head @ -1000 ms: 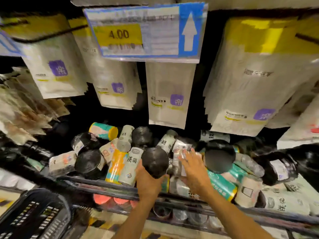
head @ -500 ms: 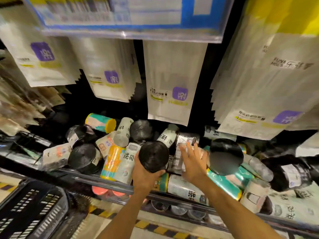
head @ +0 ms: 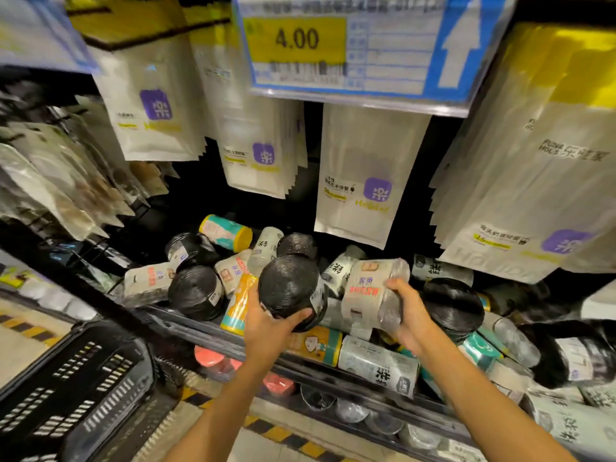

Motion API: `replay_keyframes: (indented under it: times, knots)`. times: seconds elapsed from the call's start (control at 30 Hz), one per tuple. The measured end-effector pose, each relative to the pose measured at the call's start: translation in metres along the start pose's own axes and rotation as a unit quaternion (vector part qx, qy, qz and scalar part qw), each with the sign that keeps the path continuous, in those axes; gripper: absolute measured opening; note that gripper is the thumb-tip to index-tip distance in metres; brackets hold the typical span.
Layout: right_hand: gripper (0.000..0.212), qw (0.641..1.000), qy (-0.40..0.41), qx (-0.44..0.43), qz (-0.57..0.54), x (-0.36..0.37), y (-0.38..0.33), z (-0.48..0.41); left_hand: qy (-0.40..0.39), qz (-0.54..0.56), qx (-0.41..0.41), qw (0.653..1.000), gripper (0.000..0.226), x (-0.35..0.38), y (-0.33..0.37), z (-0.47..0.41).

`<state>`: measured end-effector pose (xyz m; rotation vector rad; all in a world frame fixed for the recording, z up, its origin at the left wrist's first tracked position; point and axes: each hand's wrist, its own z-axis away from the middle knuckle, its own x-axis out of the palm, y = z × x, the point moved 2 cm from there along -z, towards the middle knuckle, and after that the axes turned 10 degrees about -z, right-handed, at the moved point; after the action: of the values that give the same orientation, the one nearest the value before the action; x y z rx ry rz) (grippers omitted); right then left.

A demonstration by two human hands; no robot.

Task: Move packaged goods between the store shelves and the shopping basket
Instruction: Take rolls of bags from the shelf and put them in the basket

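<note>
gripping a black roll (head: 288,285) from below, the left hand (head: 266,328) has its fingers curled round the roll's lower edge. the roll sits just above the hand with its round end turned toward the camera, in front of the heap of rolls on the shelf (head: 200,331). whether it touches the rolls behind it cannot be told.

the right hand (head: 411,315) holds a clear-wrapped pack (head: 366,291) with red lettering, thumb on the pack's upper right edge and the other fingers wrapped under and behind it. the pack stands tilted to the left of that hand, between the two hands, its left side just beside the black roll.

a yellow-and-white roll (head: 238,301) lies on the shelf just left of the left hand. more black, white and teal rolls are piled around it, some lying flat, some on end.

the shopping basket (head: 100,371) — black, with slotted walls — sits at the lower left, below the shelf and well apart from both hands. white pouches (head: 363,181) hang in rows above the heap, and a blue price tag (head: 333,48) reading 4.00 sits over them. yellow-and-black striped tape (head: 283,431) runs across the floor under the forearms.
</note>
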<state>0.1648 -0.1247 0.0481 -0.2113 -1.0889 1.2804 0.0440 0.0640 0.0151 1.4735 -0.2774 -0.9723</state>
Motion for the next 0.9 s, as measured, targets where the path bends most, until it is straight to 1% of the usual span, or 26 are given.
replay_keyframes:
  times: [0.03, 0.07, 0.13, 0.17, 0.23, 0.3, 0.33, 0.37, 0.4, 0.43, 0.47, 0.53, 0.6, 0.67, 0.8, 0.9]
  knots:
    - [0.028, 0.999, -0.015, 0.026, -0.04, 0.005, 0.001, 0.008, 0.008, 0.007, 0.011, 1.0, 0.088, -0.012, 0.003, 0.004]
    - [0.03, 0.997, -0.028, 0.043, -0.053, 0.01, 0.004, 0.015, 0.013, 0.01, 0.021, 1.0, 0.092, -0.024, 0.004, 0.006]
    - [0.027, 0.994, -0.075, 0.071, -0.036, 0.027, 0.011, 0.027, 0.024, 0.01, 0.037, 0.999, 0.095, -0.05, 0.004, 0.014]
    - [0.031, 0.99, -0.107, 0.087, -0.027, 0.039, 0.018, 0.034, 0.037, 0.007, 0.037, 0.999, 0.095, -0.065, 0.002, 0.018]
    - [0.063, 0.983, -0.148, 0.112, -0.007, 0.06, 0.038, 0.04, 0.073, 0.003, 0.031, 0.997, 0.096, -0.1, -0.007, 0.028]
    - [0.093, 0.973, -0.181, 0.139, 0.021, 0.082, 0.062, 0.043, 0.111, -0.004, 0.025, 0.994, 0.105, -0.136, -0.017, 0.042]
    - [0.1, 0.969, -0.192, 0.149, 0.034, 0.094, 0.075, 0.043, 0.131, -0.007, 0.022, 0.991, 0.109, -0.155, -0.024, 0.05]
    - [0.102, 0.966, -0.201, 0.159, 0.039, 0.109, 0.088, 0.049, 0.148, -0.006, 0.017, 0.989, 0.108, -0.175, -0.031, 0.059]
    - [0.1, 0.965, -0.204, 0.161, 0.046, 0.121, 0.103, 0.049, 0.163, -0.003, 0.011, 0.987, 0.104, -0.194, -0.037, 0.068]
    - [0.093, 0.961, -0.211, 0.166, 0.066, 0.137, 0.116, 0.059, 0.181, 0.002, 0.003, 0.983, 0.1, -0.214, -0.044, 0.078]
    - [0.08, 0.958, -0.212, 0.169, 0.088, 0.152, 0.13, 0.065, 0.195, 0.007, -0.007, 0.981, 0.097, -0.234, -0.052, 0.088]
    - [0.049, 0.954, -0.217, 0.181, 0.098, 0.184, 0.157, 0.084, 0.22, 0.013, -0.025, 0.975, 0.103, -0.273, -0.069, 0.111]
    - [0.039, 0.947, -0.234, 0.21, 0.065, 0.214, 0.187, 0.1, 0.251, 0.015, -0.051, 0.967, 0.109, -0.31, -0.088, 0.133]
    - [0.025, 0.941, -0.241, 0.226, 0.069, 0.239, 0.216, 0.112, 0.276, 0.017, -0.078, 0.958, 0.106, -0.343, -0.107, 0.154]
    - [0.027, 0.934, -0.237, 0.249, 0.098, 0.275, 0.278, 0.126, 0.318, -0.002, -0.109, 0.942, 0.11, -0.401, -0.146, 0.186]
    - [0.035, 0.929, -0.23, 0.255, 0.139, 0.296, 0.318, 0.126, 0.343, -0.006, -0.13, 0.93, 0.106, -0.432, -0.172, 0.197]
